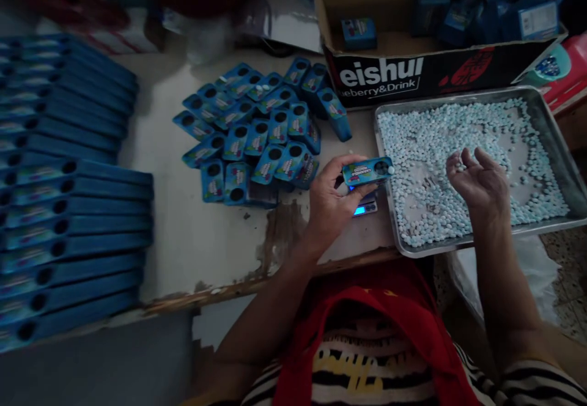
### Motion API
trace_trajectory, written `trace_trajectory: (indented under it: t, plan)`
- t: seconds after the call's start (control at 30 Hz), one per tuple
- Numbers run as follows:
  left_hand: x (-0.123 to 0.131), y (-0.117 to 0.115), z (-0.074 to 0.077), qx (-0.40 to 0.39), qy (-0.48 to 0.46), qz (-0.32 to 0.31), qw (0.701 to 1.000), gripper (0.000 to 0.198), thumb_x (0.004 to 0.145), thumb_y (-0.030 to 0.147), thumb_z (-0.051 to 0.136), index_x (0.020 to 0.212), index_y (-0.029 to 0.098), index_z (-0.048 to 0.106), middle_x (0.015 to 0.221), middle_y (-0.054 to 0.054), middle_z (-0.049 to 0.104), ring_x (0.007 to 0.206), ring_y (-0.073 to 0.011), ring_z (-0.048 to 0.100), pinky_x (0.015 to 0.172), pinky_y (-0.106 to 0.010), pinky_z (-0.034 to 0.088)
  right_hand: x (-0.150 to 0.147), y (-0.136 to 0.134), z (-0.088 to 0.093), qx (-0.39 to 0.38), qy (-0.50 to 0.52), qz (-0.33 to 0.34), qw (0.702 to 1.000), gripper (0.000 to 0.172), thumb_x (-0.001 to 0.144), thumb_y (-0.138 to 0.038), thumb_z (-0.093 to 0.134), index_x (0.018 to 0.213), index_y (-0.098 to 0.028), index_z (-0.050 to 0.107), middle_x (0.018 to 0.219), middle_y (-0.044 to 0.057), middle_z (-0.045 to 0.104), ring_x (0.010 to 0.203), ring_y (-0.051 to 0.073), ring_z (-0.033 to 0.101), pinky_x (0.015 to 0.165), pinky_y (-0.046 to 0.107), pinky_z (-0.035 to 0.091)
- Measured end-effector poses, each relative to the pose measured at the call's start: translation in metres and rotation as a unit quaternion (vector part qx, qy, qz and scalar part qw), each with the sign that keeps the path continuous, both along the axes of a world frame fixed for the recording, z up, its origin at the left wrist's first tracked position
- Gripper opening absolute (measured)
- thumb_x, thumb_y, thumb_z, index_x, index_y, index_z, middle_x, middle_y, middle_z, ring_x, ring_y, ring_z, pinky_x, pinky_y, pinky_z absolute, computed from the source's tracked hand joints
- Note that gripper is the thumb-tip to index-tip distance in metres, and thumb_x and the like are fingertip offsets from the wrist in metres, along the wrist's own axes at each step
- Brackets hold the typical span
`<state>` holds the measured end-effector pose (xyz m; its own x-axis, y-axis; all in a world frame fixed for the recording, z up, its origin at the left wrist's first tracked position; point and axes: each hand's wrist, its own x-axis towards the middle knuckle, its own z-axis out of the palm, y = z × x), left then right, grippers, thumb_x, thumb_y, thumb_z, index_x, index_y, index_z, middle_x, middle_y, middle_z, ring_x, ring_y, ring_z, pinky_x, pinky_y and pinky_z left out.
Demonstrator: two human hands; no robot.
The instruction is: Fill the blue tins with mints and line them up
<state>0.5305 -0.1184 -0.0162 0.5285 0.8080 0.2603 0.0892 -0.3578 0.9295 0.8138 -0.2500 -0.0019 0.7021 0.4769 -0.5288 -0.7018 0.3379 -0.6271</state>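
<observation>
My left hand is closed on a small blue candy tin and holds it flat just above a little digital scale with a lit blue display, right beside the tray's left rim. My right hand hovers palm up over the metal tray, fingers loosely curled; a few pale blue candies may rest in it, but I cannot make them out. The tray holds several pale blue and white candies spread in a thin layer.
A heap of several empty blue tins lies on the worn white table. Stacked rows of blue boxes fill the left. A cardboard box with more blue boxes stands behind the tray. The table edge is close.
</observation>
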Motion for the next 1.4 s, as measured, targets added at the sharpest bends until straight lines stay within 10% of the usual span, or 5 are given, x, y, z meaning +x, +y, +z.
trace_trajectory:
  t: [0.37, 0.53, 0.73, 1.03, 1.4]
  plan:
    - [-0.042, 0.015, -0.035, 0.007, 0.053, 0.043, 0.998, 0.044, 0.092, 0.019, 0.093, 0.133, 0.026, 0.078, 0.13, -0.006, 0.083, 0.119, -0.0231, 0.081, 0.112, -0.039, 0.068, -0.047, 0.012, 0.012, -0.087, -0.234, 0.279, 0.927, 0.026, 0.074, -0.035, 0.101, 0.087, -0.025, 0.081, 0.077, -0.003, 0.063, 0.064, 0.01, 0.052, 0.057, 0.024, 0.045]
    - [-0.055, 0.022, -0.042, 0.001, -0.009, 0.01, 1.0, 0.075, 0.083, 0.017, 0.101, 0.151, 0.026, 0.07, 0.15, -0.01, 0.077, 0.145, -0.0288, 0.073, 0.13, -0.047, 0.058, -0.089, 0.041, 0.039, -0.066, -0.365, 0.393, 0.842, 0.031, 0.08, -0.046, 0.102, 0.091, -0.023, 0.083, 0.064, -0.005, 0.048, 0.059, 0.012, 0.034, 0.054, 0.029, 0.027]
    - [-0.099, 0.013, -0.035, 0.034, 0.02, 0.069, 0.997, 0.049, 0.096, 0.033, 0.092, 0.142, 0.027, 0.077, 0.144, -0.009, 0.078, 0.14, -0.0294, 0.075, 0.128, -0.049, 0.06, -0.109, 0.063, 0.054, -0.071, -0.55, 0.456, 0.696, 0.019, 0.09, -0.036, 0.099, 0.102, -0.024, 0.089, 0.062, -0.005, 0.046, 0.061, 0.015, 0.036, 0.06, 0.033, 0.029]
    - [-0.147, -0.001, -0.024, 0.027, 0.044, 0.158, 0.986, 0.028, 0.096, 0.033, 0.091, 0.123, 0.03, 0.084, 0.119, -0.002, 0.086, 0.113, -0.0268, 0.084, 0.113, -0.052, 0.07, -0.029, 0.048, 0.031, -0.151, -0.253, 0.325, 0.899, 0.025, 0.083, 0.001, 0.079, 0.084, -0.023, 0.073, 0.09, 0.002, 0.072, 0.077, 0.011, 0.068, 0.066, 0.018, 0.059]
    - [-0.117, -0.001, -0.045, -0.014, 0.032, 0.089, 0.995, 0.051, 0.097, 0.025, 0.084, 0.145, 0.031, 0.07, 0.136, -0.008, 0.08, 0.127, -0.0268, 0.081, 0.114, -0.046, 0.071, -0.039, 0.005, 0.015, -0.183, -0.254, 0.349, 0.883, 0.013, 0.087, -0.025, 0.097, 0.09, -0.019, 0.087, 0.079, 0.004, 0.08, 0.059, 0.007, 0.063, 0.053, 0.012, 0.054]
